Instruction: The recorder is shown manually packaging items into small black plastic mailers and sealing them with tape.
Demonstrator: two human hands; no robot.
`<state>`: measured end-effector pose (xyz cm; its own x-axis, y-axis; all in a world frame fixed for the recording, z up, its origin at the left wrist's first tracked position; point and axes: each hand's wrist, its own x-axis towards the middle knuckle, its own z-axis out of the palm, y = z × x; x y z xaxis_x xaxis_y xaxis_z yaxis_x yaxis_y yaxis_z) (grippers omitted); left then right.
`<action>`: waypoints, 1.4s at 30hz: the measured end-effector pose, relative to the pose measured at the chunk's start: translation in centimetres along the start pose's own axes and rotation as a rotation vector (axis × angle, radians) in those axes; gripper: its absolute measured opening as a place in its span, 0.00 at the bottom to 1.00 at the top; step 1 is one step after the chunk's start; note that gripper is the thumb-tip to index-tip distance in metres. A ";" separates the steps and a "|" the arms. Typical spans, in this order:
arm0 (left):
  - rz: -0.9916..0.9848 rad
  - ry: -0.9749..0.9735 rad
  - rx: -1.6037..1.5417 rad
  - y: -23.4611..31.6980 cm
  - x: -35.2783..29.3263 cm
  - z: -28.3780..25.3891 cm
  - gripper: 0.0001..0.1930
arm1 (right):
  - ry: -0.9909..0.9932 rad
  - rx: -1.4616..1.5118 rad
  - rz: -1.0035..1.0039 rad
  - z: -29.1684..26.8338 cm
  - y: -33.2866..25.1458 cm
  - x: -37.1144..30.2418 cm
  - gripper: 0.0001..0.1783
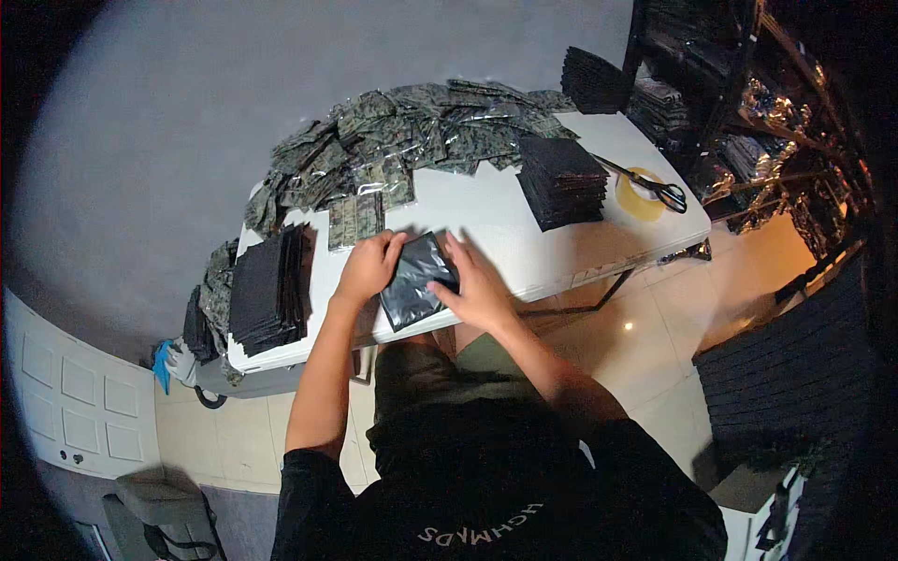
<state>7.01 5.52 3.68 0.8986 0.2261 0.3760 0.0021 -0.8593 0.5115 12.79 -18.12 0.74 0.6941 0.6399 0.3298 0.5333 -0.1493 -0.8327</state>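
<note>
A glossy black plastic packet (412, 297) lies tilted at the near edge of the white table (477, 201), in front of my body. My left hand (368, 269) is closed on its upper left edge, fingers curled at the corner. Across the packet's right side lies my right hand (479, 288), with its thumb on the glossy surface and its fingers stretched apart along the edge. Just beyond my left hand sits a clear-wrapped camouflage packet (355, 219).
Many camouflage packets (412, 126) are heaped along the far edge. Black fabric stacks stand at left (268, 290) and right (563, 182). Scissors (669, 194) lie on a yellow tape roll (636, 201). A loaded shelf (739, 122) rises at the right, and a grey chair (159, 514) stands lower left.
</note>
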 end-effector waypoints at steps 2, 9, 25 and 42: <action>-0.024 0.007 -0.026 2.5 1.2 -0.8 0.23 | 0.093 0.190 0.089 0.0 2.5 1.0 0.43; -0.098 0.161 -0.089 5.0 3.3 -3.3 0.26 | 0.205 0.300 0.054 -1.4 1.4 3.5 0.14; -0.496 0.271 -1.254 13.3 4.4 5.9 0.26 | 0.683 0.180 -0.094 -12.4 1.6 4.1 0.16; -0.432 0.099 -0.785 18.0 22.1 13.1 0.26 | 0.450 -0.183 0.159 -29.1 9.7 13.7 0.18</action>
<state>32.70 -11.02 11.07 0.8469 0.5265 0.0747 -0.0020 -0.1373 0.9905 41.56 -32.73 10.18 0.8914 0.2161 0.3983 0.4524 -0.3739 -0.8096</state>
